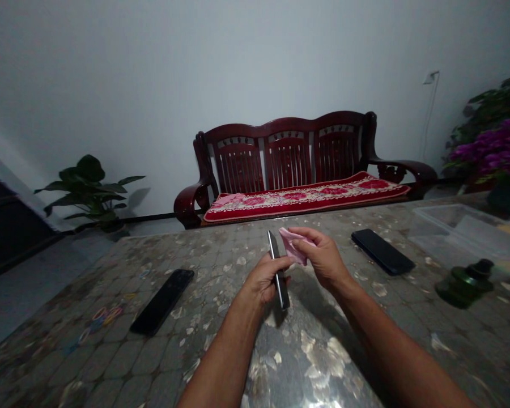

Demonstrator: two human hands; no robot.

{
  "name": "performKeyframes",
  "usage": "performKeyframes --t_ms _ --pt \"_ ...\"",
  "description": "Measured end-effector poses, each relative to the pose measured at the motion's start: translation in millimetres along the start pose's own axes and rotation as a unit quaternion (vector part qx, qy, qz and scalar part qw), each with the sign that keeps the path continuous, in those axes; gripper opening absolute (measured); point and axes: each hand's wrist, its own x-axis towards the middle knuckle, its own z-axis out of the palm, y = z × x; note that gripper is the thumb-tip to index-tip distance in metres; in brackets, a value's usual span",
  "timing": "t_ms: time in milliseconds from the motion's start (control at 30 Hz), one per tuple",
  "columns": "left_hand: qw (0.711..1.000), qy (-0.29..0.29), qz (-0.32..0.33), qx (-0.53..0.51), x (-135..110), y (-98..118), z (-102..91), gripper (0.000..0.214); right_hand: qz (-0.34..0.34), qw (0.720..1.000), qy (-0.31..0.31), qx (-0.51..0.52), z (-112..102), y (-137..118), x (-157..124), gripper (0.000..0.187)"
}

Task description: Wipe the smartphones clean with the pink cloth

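Note:
My left hand is closed around a smartphone, which stands on edge with its narrow silver side towards me. A pink cloth is pinched between the thumb and fingers of my right hand. The cloth hangs just right of the phone's upper part, close to it. Both hands are above the middle of the table. A second black smartphone lies flat to the left of my hands, and a third dark phone lies flat to the right.
Several coloured rubber bands are scattered at the left of the table. To the right stand a green bottle with a black cap and a clear plastic box. Beyond the table are a wooden bench and a potted plant.

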Motion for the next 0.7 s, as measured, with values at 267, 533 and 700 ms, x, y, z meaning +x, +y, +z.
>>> performKeyframes --t_ms 267,533,700 --pt "0.999 -0.019 0.020 0.023 -4 -6 6.9 0.041 -0.400 0.848 -0.196 -0.287 -10 -5 -5 0.024" --pt "0.992 -0.041 0.057 0.107 -3 -10 7.6 0.053 -0.454 0.772 -0.102 -0.434 -19 2 2 0.025" --pt "0.995 -0.036 0.037 0.085 -4 -12 6.6 0.052 -0.442 0.786 -0.094 -0.423 -22 3 2 0.024"
